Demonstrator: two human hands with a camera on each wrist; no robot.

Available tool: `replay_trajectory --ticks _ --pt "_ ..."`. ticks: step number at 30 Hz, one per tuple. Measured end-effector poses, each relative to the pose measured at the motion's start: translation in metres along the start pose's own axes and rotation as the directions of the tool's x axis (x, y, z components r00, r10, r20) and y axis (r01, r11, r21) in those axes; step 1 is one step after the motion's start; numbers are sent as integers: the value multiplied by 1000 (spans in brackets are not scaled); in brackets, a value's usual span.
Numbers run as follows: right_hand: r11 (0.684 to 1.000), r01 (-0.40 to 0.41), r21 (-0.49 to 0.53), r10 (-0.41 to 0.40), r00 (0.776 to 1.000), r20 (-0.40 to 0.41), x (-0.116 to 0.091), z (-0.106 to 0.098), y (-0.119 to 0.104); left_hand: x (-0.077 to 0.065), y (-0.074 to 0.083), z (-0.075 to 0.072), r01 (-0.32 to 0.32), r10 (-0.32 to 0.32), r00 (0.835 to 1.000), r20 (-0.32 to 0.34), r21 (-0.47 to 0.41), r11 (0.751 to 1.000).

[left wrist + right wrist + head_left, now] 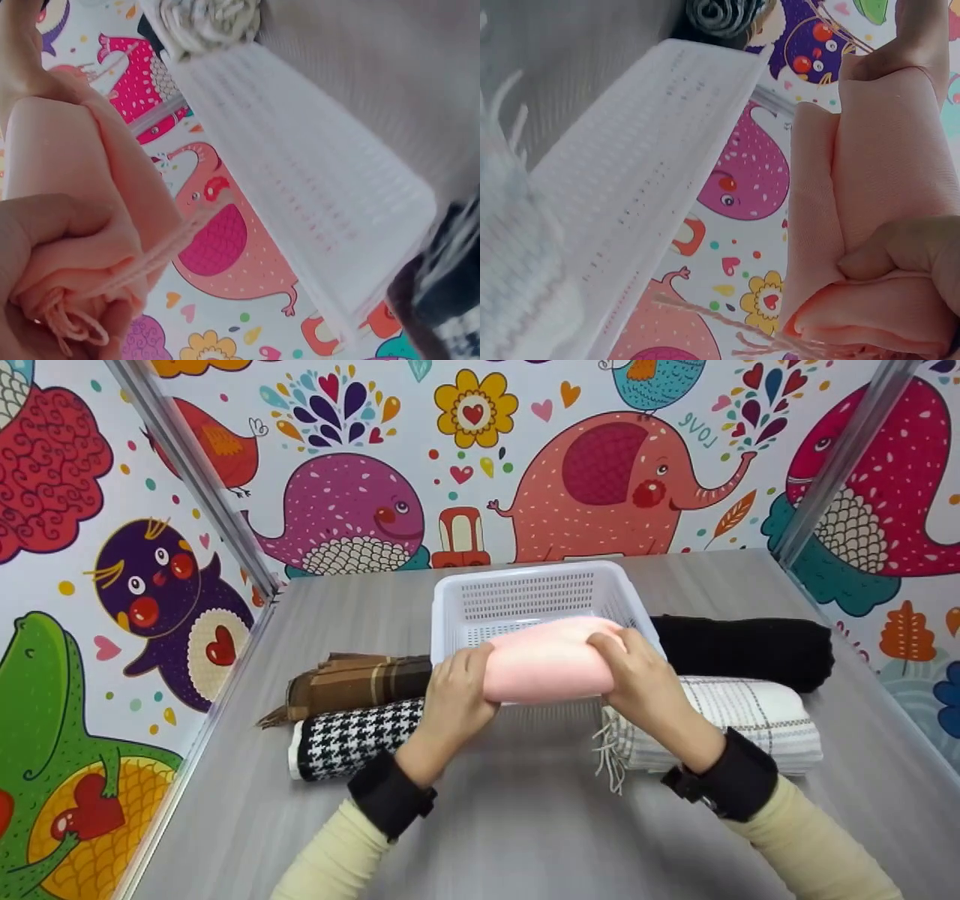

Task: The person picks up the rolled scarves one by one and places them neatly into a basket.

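Both hands hold a rolled pink scarf [551, 664] by its two ends, raised over the front rim of a white plastic basket [529, 574]. My left hand [459, 697] grips the left end; in the left wrist view its thumb lies across the roll near a fringed end. On the other end, my right hand [649, 682] has its thumb pressed on top of the cloth, as the right wrist view shows. Loose pink fringe strands [705, 311] dangle from the roll. Part of the basket's inside is hidden behind the scarf.
Left of the basket lie a brown plaid scarf [352, 686] and a black-and-white houndstooth scarf [360, 739], both rolled. On its right are a black roll [750, 649] and a white checked fringed scarf [750, 720]. Printed panels with metal posts bound the grey table [517, 825].
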State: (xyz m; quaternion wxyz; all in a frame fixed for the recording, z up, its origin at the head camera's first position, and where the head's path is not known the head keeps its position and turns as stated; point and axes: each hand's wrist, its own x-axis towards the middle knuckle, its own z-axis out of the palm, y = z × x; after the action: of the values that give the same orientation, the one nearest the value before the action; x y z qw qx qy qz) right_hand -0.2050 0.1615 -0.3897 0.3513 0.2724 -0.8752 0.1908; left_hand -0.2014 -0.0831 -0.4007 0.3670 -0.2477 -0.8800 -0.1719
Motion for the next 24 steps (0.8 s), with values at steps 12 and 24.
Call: replay_trajectory --ticks 12,24 --pt "987 -159 10 154 967 201 53 23 38 60 -35 25 94 -94 972 215 12 996" --pt "961 -276 29 239 876 418 91 58 74 93 -64 57 229 -222 901 373 24 973"
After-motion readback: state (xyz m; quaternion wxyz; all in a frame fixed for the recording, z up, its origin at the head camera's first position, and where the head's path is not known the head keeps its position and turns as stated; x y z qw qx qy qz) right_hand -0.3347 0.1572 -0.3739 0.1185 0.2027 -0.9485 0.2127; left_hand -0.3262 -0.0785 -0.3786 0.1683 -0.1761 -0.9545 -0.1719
